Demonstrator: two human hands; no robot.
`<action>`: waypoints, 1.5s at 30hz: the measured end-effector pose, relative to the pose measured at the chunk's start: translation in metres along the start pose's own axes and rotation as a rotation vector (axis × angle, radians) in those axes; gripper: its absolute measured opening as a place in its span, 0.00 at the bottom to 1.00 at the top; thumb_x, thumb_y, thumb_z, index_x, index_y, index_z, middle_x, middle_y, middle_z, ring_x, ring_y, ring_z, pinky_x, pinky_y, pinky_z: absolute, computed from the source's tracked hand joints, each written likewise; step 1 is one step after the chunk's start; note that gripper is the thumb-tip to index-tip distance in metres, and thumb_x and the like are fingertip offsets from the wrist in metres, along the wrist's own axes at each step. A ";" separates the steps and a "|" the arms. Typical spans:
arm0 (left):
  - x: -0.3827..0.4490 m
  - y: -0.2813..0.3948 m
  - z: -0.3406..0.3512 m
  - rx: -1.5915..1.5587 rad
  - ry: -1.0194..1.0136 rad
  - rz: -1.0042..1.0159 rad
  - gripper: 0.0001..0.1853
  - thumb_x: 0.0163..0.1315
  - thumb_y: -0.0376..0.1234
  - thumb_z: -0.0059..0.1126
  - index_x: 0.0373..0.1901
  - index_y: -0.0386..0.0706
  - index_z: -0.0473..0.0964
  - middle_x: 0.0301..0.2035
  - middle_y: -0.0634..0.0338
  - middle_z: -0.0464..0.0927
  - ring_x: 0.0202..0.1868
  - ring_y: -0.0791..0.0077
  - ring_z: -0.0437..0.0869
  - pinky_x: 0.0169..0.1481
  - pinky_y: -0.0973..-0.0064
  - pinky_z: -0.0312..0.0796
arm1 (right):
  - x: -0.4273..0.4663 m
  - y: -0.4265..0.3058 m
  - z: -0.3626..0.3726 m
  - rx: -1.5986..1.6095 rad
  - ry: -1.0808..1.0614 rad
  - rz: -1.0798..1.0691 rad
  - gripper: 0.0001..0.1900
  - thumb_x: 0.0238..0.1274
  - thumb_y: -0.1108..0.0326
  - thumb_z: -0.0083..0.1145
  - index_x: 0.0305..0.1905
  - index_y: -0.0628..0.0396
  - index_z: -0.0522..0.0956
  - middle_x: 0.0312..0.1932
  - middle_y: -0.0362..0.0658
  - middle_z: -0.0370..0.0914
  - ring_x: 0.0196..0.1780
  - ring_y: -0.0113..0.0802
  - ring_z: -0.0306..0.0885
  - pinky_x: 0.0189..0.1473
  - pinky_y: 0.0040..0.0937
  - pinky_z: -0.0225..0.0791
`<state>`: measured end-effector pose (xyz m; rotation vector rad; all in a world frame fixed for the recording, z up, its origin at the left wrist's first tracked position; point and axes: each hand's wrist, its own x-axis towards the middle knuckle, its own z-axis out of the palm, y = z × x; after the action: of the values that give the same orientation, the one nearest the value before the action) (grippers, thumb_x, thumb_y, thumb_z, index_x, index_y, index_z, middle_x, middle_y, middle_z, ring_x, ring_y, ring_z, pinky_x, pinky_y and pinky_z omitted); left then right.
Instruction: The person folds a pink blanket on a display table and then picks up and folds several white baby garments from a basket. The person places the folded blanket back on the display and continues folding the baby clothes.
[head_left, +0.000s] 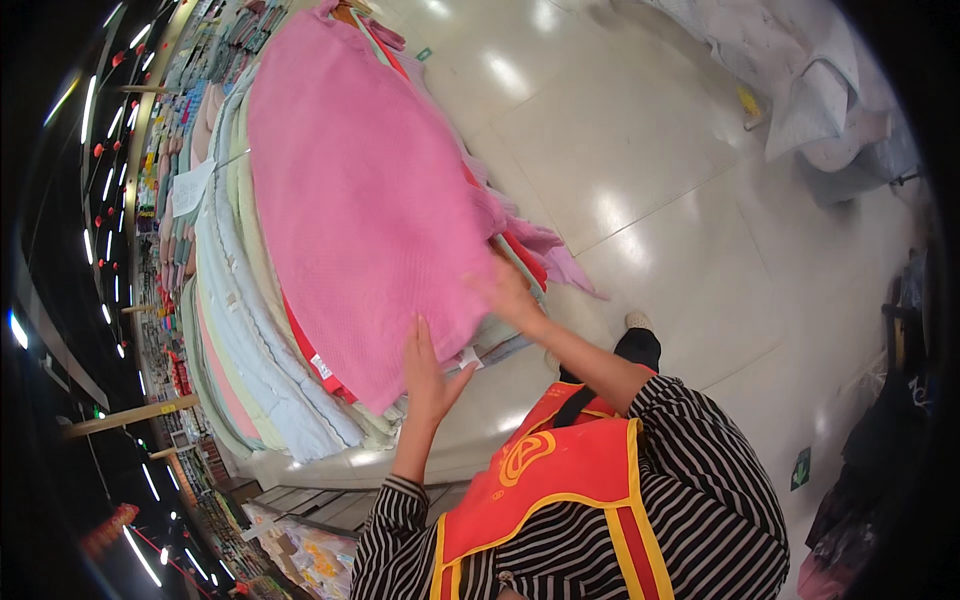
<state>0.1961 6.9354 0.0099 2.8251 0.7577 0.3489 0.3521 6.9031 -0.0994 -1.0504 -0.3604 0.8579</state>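
A pink textured blanket (360, 165) lies spread over a stack of folded quilts and blankets in front of me. My left hand (427, 371) rests at the blanket's near edge, fingers together and thumb apart, with no cloth gripped. My right hand (506, 289) is at the blanket's right edge, blurred; whether it pinches the cloth cannot be told. Beneath the pink blanket shows a red one (300, 337) with a white label. Pale blue quilts (255, 352) lie to its left, and a lilac cloth end (570, 270) hangs at the right.
Shelves of goods (169, 232) line the left side, with a paper sheet (193, 187) near the quilts. Plastic-wrapped items (817, 97) stand at the upper right, dark items (855, 480) at the lower right. Tiled floor (637, 165) lies between.
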 end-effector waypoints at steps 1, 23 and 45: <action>0.017 0.007 0.003 0.007 0.082 0.015 0.32 0.51 0.32 0.64 0.58 0.35 0.64 0.54 0.41 0.68 0.55 0.48 0.72 0.58 0.59 0.65 | -0.005 -0.018 0.027 -0.092 -0.060 -0.024 0.18 0.56 0.61 0.61 0.46 0.64 0.76 0.38 0.53 0.79 0.42 0.37 0.77 0.45 0.33 0.70; 0.005 -0.242 -0.322 -1.071 1.012 -0.585 0.23 0.67 0.36 0.50 0.58 0.31 0.64 0.54 0.49 0.72 0.56 0.57 0.75 0.60 0.61 0.70 | 0.050 0.116 -0.011 -0.448 -0.074 0.268 0.20 0.57 0.59 0.60 0.48 0.62 0.76 0.33 0.45 0.80 0.36 0.32 0.79 0.40 0.29 0.72; -0.077 -0.409 -0.400 -1.014 1.303 -0.867 0.19 0.71 0.37 0.38 0.58 0.38 0.65 0.53 0.49 0.73 0.55 0.55 0.75 0.59 0.56 0.71 | 0.171 0.099 -0.070 -0.513 -0.026 0.219 0.27 0.58 0.55 0.60 0.52 0.70 0.73 0.46 0.51 0.78 0.47 0.34 0.77 0.49 0.29 0.69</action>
<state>-0.1692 7.2946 0.2770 0.9321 1.3108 1.7433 0.4612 7.0134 -0.2407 -1.5760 -0.5098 1.0020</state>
